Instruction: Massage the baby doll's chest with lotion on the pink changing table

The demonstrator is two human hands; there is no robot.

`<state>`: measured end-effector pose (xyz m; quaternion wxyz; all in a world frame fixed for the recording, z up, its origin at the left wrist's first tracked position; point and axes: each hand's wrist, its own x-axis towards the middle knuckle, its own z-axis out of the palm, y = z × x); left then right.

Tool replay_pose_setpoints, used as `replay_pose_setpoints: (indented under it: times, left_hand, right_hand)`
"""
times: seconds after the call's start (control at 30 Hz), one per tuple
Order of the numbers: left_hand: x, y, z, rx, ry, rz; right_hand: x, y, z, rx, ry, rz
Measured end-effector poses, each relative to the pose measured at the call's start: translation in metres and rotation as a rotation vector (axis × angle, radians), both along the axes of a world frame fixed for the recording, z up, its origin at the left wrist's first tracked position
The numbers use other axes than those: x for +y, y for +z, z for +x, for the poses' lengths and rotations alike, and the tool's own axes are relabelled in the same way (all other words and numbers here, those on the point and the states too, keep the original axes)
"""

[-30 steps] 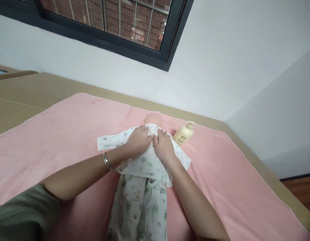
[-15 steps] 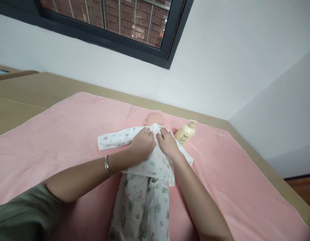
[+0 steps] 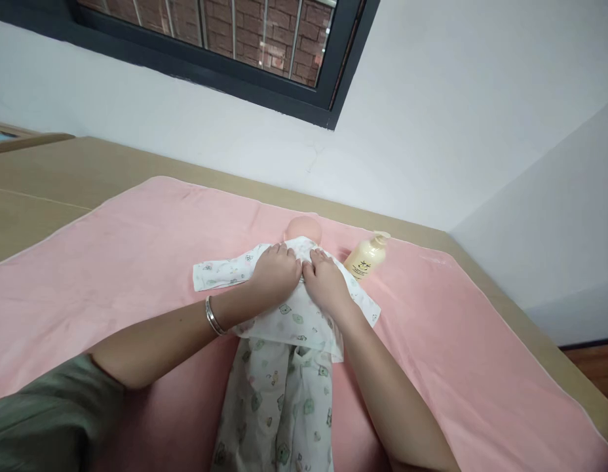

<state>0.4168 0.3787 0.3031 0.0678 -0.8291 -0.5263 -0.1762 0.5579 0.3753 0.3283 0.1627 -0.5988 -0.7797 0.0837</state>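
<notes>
A doll lies on its back, its bald head (image 3: 303, 228) away from me. It wears a white baby shirt (image 3: 294, 321) printed with small green and pink figures, sleeves spread to both sides. Matching baby pants (image 3: 306, 406) cover its legs. My left hand (image 3: 277, 275) and my right hand (image 3: 327, 280) meet at the upper chest, fingers curled and thumbs close together, pinching the shirt's front below the neck. The bit of cloth between the fingers is mostly hidden.
A pale yellow pump bottle (image 3: 367, 259) lies tilted beside the doll's right-side sleeve. Under everything spreads a pink blanket (image 3: 461, 341) on a wooden surface (image 3: 43, 174). Behind are a white wall (image 3: 407, 144) and a dark-framed window (image 3: 328, 108).
Both hands have drawn slightly closer together on the shirt front, and the cloth near the neck has bunched up. The view has shifted a little. Doll and bottle stay in place.
</notes>
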Motion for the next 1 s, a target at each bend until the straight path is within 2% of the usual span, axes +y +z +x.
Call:
replay_pose_setpoints:
  times: [0.17, 0.4, 0.57, 0.73, 1.0]
  left_hand:
    - [-0.005, 0.002, 0.002, -0.058, -0.021, -0.008]
    - [0.015, 0.012, -0.011, -0.251, 0.097, -0.2]
    - [0.021, 0.006, -0.011, -0.261, 0.08, -0.129]
    - [0.022, -0.003, -0.009, -0.25, 0.073, -0.097]
    - [0.021, -0.004, -0.009, -0.25, 0.06, -0.084]
  right_hand:
    - [0.013, -0.007, 0.007, 0.031, -0.01, -0.017]
    - [-0.011, -0.002, -0.01, -0.068, -0.072, -0.044]
    - [-0.022, -0.001, -0.019, -0.1, -0.056, -0.01]
    - [-0.012, -0.005, -0.011, -0.023, -0.046, -0.001]
    - [-0.001, -0.015, -0.005, 0.062, -0.047, -0.012]
